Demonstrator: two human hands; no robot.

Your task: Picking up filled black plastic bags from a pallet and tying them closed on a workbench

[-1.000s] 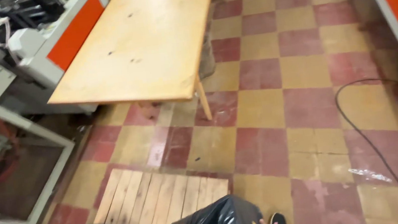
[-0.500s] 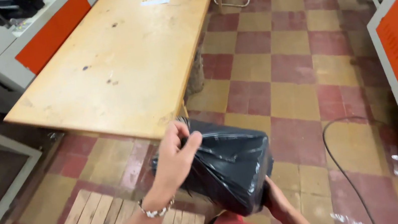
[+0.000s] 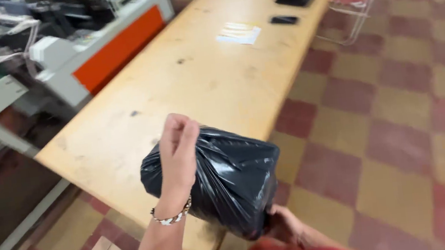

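Left hand (image 3: 178, 147) fingers clamp the black bag's (image 3: 229, 180) top – right hand (image 3: 286, 226) cups beneath, over the table (image 3: 200, 82); white paper (image 3: 238, 33) lies beyond.

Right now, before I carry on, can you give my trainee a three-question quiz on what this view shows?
1. True or false: the black plastic bag rests flat on the wooden table.
2. Which hand supports the bag from underneath? A) left hand B) right hand C) neither
3. Fill in: the floor is laid with red and ____ tiles.

Key:
1. False. Both hands hold it up in the air over the table's near corner.
2. B. The right hand cups the bottom; the left hand, with a bracelet at its wrist, grips the gathered top.
3. Yellow.
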